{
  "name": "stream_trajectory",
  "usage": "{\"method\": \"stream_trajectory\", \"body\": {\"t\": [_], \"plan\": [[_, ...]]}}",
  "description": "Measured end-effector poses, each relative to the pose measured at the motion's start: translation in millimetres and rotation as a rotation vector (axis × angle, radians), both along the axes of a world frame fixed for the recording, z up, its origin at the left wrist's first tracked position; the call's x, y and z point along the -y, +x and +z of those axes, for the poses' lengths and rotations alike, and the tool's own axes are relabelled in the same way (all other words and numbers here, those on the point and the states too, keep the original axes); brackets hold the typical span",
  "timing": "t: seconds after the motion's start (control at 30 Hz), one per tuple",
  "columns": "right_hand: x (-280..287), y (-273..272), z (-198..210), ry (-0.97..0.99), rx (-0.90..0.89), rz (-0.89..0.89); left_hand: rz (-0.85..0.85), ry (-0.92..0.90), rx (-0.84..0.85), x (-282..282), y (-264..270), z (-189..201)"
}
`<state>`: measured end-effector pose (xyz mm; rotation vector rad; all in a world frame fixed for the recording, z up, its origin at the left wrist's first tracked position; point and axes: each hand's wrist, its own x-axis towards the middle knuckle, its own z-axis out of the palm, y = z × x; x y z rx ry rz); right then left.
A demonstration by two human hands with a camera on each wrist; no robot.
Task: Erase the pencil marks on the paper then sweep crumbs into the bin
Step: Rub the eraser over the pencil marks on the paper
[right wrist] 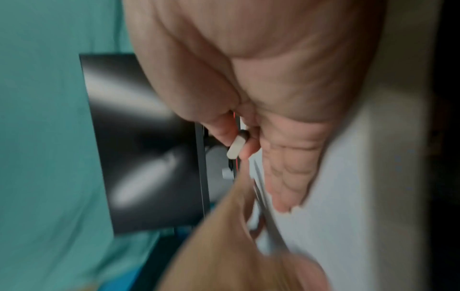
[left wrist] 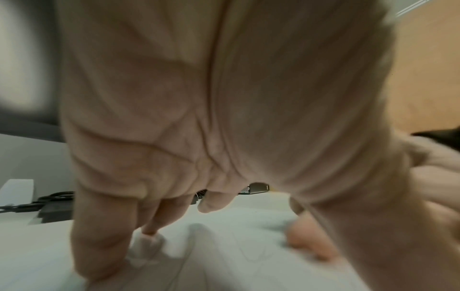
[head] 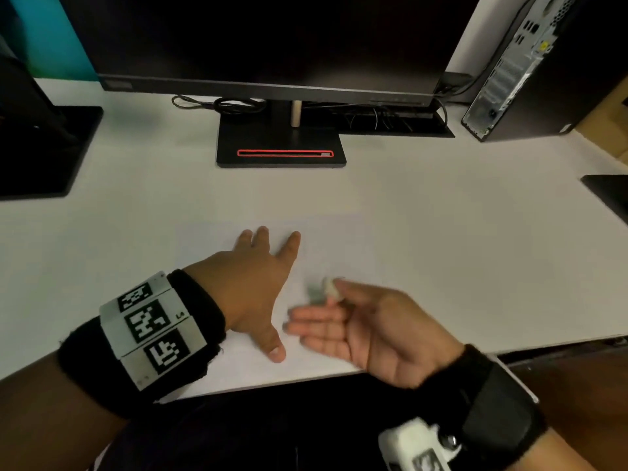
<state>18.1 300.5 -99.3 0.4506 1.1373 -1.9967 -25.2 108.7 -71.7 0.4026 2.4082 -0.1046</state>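
Note:
A white sheet of paper [head: 326,246] lies on the white desk near its front edge; its faint pencil lines show in the left wrist view as paper [left wrist: 248,256]. My left hand [head: 258,283] lies flat on the sheet with fingers spread, pressing it down. Just right of it my right hand [head: 336,311] hovers palm-up over the paper and pinches a small white eraser [head: 331,289] between thumb and forefinger, the other fingers stretched out. The right wrist view shows the eraser [right wrist: 236,147] in that pinch. No bin is in view.
A monitor on a black stand [head: 281,147] sits behind the paper, with cables [head: 221,104] beside it. A second monitor base [head: 44,147] is at the left, a computer tower [head: 520,62] at the back right, a dark object [head: 608,195] at the right edge.

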Motion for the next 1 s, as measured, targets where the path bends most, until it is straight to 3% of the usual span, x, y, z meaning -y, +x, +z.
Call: {"method": "stream_trajectory", "body": {"t": [0.13, 0.2, 0.27, 0.4, 0.47, 0.57, 0.6, 0.7, 0.87, 0.93, 1.0], "plan": [[-38, -48, 2, -0.053, -0.03, -0.555, 0.0, -0.041, 0.007, 1, 2, 3], [-47, -54, 5, -0.089, -0.051, -0.731, 0.008, -0.048, 0.021, 0, 1, 3], [-32, -41, 6, -0.171, -0.03, -0.607, 0.024, -0.042, 0.034, 0, 0, 4], [2, -20, 3, -0.046, 0.039, -0.033, 0.039, -0.034, 0.046, 3, 1, 2], [-10, -40, 4, -0.018, 0.012, -0.146, 0.036, -0.028, 0.051, 5, 0, 1], [-41, -78, 6, -0.036, -0.04, -0.622, 0.032, -0.026, 0.063, 5, 0, 1], [-47, -83, 7, -0.035, -0.062, -0.703, 0.027, -0.03, 0.064, 5, 0, 1], [-40, -74, 12, -0.078, -0.106, -0.618, 0.024, -0.034, 0.065, 4, 0, 1], [-4, -58, 5, -0.035, 0.009, -0.11, 0.025, -0.032, 0.064, 4, -1, 1], [-10, -72, 3, -0.014, 0.005, -0.217, 0.022, -0.032, 0.06, 5, 0, 0], [-22, -90, 5, -0.031, -0.031, -0.499, 0.019, -0.029, 0.053, 6, 0, 0]]}}
